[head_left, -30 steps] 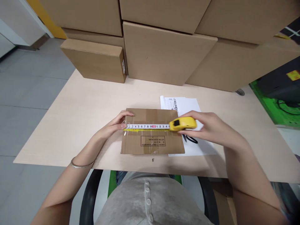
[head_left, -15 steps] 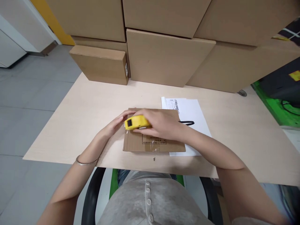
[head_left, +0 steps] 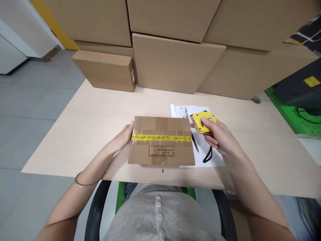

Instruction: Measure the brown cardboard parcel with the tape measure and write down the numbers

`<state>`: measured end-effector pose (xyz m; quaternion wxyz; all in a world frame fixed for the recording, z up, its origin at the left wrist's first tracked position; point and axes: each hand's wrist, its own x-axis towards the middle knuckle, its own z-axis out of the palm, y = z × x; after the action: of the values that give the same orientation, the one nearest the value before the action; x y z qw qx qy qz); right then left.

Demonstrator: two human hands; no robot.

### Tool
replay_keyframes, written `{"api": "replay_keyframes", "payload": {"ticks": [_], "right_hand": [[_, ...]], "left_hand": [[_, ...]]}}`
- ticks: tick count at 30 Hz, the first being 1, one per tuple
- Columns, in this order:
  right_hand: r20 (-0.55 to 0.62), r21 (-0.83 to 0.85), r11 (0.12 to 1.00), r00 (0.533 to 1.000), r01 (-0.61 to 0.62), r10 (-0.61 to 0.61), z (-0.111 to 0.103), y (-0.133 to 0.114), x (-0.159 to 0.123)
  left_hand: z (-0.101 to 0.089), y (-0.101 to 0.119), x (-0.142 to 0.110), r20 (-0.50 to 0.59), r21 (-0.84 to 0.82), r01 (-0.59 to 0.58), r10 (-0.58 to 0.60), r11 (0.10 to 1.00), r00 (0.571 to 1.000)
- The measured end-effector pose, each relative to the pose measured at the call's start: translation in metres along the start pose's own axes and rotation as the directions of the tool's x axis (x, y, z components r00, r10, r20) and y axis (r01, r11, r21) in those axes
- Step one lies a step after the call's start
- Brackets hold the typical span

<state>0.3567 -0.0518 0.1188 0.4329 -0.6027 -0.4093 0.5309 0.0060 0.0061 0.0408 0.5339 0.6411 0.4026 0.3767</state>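
A small cardboard box lies flat near the table's front edge, with a yellow printed tape strip across its top and a black-framed label printed below the strip. My left hand grips the box's left side, its fingers partly hidden along that side. In my right hand is a yellow tape measure, held above the box's right edge, with its blade drawn in. A black wrist strap hangs below that hand. Beside the box a dark pen lies on white paper sheets.
Large cardboard boxes are stacked along the back of the table. A flatter carton stands at the back left. Black equipment sits on a green surface at the right. A chair armrest is below the table's front edge.
The blade was stretched across the box, then drawn in as the tape measure went to the left edge. My right hand has since carried the tape measure back to the right, uncovering the yellow strip.
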Motion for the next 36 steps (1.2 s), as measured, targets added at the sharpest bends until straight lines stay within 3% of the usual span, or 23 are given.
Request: {"api": "replay_keyframes", "payload": {"ticks": [3, 6, 8, 12, 14, 17, 19, 22, 24, 25, 27, 29, 31, 34, 36], "right_hand": [[-0.096, 0.088, 0.995, 0.995, 0.045, -0.037, 0.003, -0.005, -0.034], [-0.179, 0.113, 0.989, 0.981, 0.096, -0.075, -0.001, 0.0, -0.066], [-0.252, 0.117, 0.983, 0.962, 0.14, -0.107, -0.006, 0.011, -0.08], [-0.33, 0.093, 0.973, 0.928, 0.212, -0.171, -0.016, 0.037, -0.088], [-0.418, 0.067, 0.942, 0.867, 0.329, -0.273, -0.021, 0.041, -0.086], [-0.521, -0.021, 0.868, 0.736, 0.496, -0.433, -0.023, 0.029, -0.077], [-0.419, -0.151, 0.826, 0.722, 0.542, -0.55, -0.015, 0.01, -0.066], [0.004, -0.38, 0.66, 0.714, 0.648, -0.7, 0.016, -0.026, -0.043], [0.33, -0.387, 0.497, 0.62, 0.777, -0.712, 0.048, -0.048, -0.026], [0.489, -0.366, 0.433, 0.566, 0.824, -0.664, 0.065, -0.057, -0.018], [0.7, -0.336, 0.354, 0.483, 0.873, -0.526, 0.096, -0.069, -0.006], [0.792, -0.355, 0.279, 0.446, 0.892, -0.417, 0.118, -0.073, 0.0], [0.824, -0.392, 0.195, 0.437, 0.899, -0.36, 0.127, -0.072, 0.002], [0.829, -0.425, 0.112, 0.436, 0.898, -0.349, 0.122, -0.068, -0.002], [0.81, -0.444, 0.108, 0.451, 0.889, -0.375, 0.108, -0.065, -0.007]], "left_hand": [[0.004, 0.016, -0.003, -0.066, -0.022, 0.045, -0.046, 0.999, 0.997], [0.009, 0.015, -0.003, -0.181, -0.157, -0.106, 0.077, 0.982, 0.981], [0.015, 0.009, -0.003, -0.177, -0.235, -0.201, 0.162, 0.951, 0.971], [0.026, -0.001, -0.01, -0.074, -0.253, -0.264, 0.254, 0.931, 0.964], [0.026, -0.001, -0.015, 0.005, -0.185, -0.293, 0.299, 0.938, 0.954], [0.024, 0.001, -0.02, 0.089, -0.101, -0.34, 0.349, 0.935, 0.933], [0.024, 0.001, -0.02, 0.087, -0.113, -0.337, 0.347, 0.935, 0.934], [0.029, 0.004, -0.019, 0.02, -0.201, -0.317, 0.327, 0.927, 0.945], [0.034, 0.005, -0.019, -0.027, -0.257, -0.295, 0.298, 0.92, 0.954], [0.037, 0.006, -0.02, -0.053, -0.281, -0.269, 0.265, 0.921, 0.963], [0.04, 0.006, -0.021, -0.11, -0.328, -0.205, 0.179, 0.922, 0.978], [0.04, 0.003, -0.022, -0.156, -0.37, -0.154, 0.102, 0.916, 0.983], [0.037, -0.002, -0.021, -0.153, -0.374, -0.147, 0.095, 0.916, 0.984], [0.031, -0.008, -0.016, -0.067, -0.274, -0.224, 0.213, 0.935, 0.975], [0.027, -0.009, -0.012, 0.0, -0.203, -0.3, 0.306, 0.932, 0.952]]}}
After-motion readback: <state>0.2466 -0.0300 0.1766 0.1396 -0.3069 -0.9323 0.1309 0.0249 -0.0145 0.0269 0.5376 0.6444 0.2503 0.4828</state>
